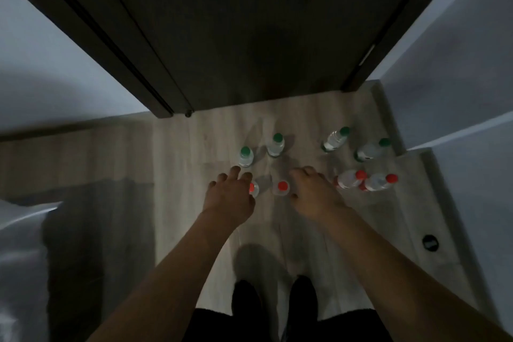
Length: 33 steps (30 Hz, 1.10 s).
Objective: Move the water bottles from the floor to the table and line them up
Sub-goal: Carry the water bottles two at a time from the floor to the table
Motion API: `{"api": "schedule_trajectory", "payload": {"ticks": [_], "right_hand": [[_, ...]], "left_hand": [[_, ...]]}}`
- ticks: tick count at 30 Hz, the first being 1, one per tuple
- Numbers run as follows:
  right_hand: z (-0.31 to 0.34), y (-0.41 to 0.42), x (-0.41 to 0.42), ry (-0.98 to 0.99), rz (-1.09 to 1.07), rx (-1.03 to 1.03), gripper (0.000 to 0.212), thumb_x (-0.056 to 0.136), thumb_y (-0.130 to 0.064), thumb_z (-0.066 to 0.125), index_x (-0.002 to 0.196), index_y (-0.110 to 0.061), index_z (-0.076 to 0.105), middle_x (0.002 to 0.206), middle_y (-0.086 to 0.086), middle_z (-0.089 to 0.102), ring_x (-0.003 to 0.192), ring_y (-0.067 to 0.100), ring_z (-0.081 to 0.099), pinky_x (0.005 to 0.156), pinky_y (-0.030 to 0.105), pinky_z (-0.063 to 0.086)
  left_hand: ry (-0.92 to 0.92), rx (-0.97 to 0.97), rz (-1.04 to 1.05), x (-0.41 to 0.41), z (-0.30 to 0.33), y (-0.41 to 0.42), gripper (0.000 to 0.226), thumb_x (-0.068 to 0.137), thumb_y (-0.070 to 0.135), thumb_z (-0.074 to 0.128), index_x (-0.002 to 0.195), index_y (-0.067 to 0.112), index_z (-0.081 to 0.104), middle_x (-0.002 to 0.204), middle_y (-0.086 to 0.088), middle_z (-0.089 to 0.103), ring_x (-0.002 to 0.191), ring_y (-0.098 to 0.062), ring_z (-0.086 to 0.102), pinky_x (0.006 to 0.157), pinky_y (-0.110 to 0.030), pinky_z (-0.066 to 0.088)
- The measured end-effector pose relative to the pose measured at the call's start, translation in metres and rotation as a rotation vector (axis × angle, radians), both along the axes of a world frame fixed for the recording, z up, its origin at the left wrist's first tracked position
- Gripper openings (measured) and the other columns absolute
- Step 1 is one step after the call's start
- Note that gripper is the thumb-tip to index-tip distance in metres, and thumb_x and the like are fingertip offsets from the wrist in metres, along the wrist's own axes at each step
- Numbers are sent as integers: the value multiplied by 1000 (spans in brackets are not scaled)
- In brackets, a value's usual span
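Both bare arms stretched forward and down. Left hand [229, 193] palm-down, fingers spread and relaxed. Right hand [313, 189] likewise lowered, fingers loosely extended, gripping nothing.

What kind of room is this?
Probably a bedroom or hotel room, by its door: a dark door, pale wood floor and what looks like white bedding at the left. Water bottles stand on the floor.

Eight small water bottles upright on pale wood floor [180, 153]: four green-capped [275, 145], four red-capped [282, 188]. Left hand [229, 191] and right hand [313, 187] spread above nearest red-capped pair, before dark door [249, 36].
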State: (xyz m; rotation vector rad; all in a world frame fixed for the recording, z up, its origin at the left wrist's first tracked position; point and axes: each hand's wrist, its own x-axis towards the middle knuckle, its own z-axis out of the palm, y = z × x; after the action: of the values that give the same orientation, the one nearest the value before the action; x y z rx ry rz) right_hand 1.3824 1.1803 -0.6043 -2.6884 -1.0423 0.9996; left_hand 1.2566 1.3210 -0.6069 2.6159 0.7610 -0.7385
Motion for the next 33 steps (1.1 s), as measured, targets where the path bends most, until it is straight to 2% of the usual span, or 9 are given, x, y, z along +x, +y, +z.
{"api": "schedule_trajectory", "payload": {"ticks": [4,6,10,14,19,24,26,30,33], "right_hand": [[-147,17,13,50,1,-8,58,86,-25,61,139,-19,38,140,11,32,118,36,46,98,40,44],[-208,19,14,83,-22,-34,58,88,-24,61,140,-21,37,141,12,30,119,35,47,97,38,44],[-281,13,11,155,-88,38,55,89,-11,55,137,-26,32,123,14,53,101,32,58,81,33,45],[-291,15,14,132,-83,28,46,88,-23,60,128,-21,37,118,14,54,102,33,59,81,37,49],[-273,30,10,59,37,78,72,81,-40,69,137,-27,27,127,12,43,107,31,56,80,36,49],[-280,32,-5,50,137,87,48,85,-32,67,126,-28,41,126,8,41,107,30,55,79,35,46],[-286,34,-12,63,147,76,47,87,-35,64,128,-27,41,127,8,40,106,31,55,83,38,48],[-295,40,-21,-25,130,161,43,87,-36,63,125,-25,46,128,2,39,101,27,58,73,30,38],[-300,37,-13,-20,-26,179,43,90,-34,59,128,-19,45,131,6,39,102,29,58,78,34,45]], "left_hand": [[60,-27,1,27,-144,0,58,95,31,53,148,22,34,148,-11,40,127,-34,49,100,-43,46],[99,-41,18,31,-202,1,55,95,29,54,146,22,35,135,-13,51,117,-34,56,91,-41,48],[-6,-59,64,26,-273,7,52,95,22,56,141,23,31,106,-12,65,86,-28,64,65,-34,45],[-136,-152,148,31,-289,19,37,95,24,56,127,19,38,92,-9,65,66,-18,49,60,-30,35],[-105,-155,121,30,-291,16,49,92,22,63,132,20,34,96,-7,66,69,-17,55,62,-30,47],[-154,-158,119,26,-295,17,43,94,20,62,128,18,37,75,8,48,62,-9,49,63,-25,41],[-145,-163,121,24,-295,16,41,94,19,60,128,19,36,79,4,52,65,-10,51,63,-26,42],[-126,-178,120,16,-294,14,45,94,19,60,130,17,33,96,-11,65,80,-23,63,69,-34,51],[-141,-175,131,11,-297,16,46,92,18,61,129,17,33,98,-13,65,76,-23,59,66,-33,46]]}}
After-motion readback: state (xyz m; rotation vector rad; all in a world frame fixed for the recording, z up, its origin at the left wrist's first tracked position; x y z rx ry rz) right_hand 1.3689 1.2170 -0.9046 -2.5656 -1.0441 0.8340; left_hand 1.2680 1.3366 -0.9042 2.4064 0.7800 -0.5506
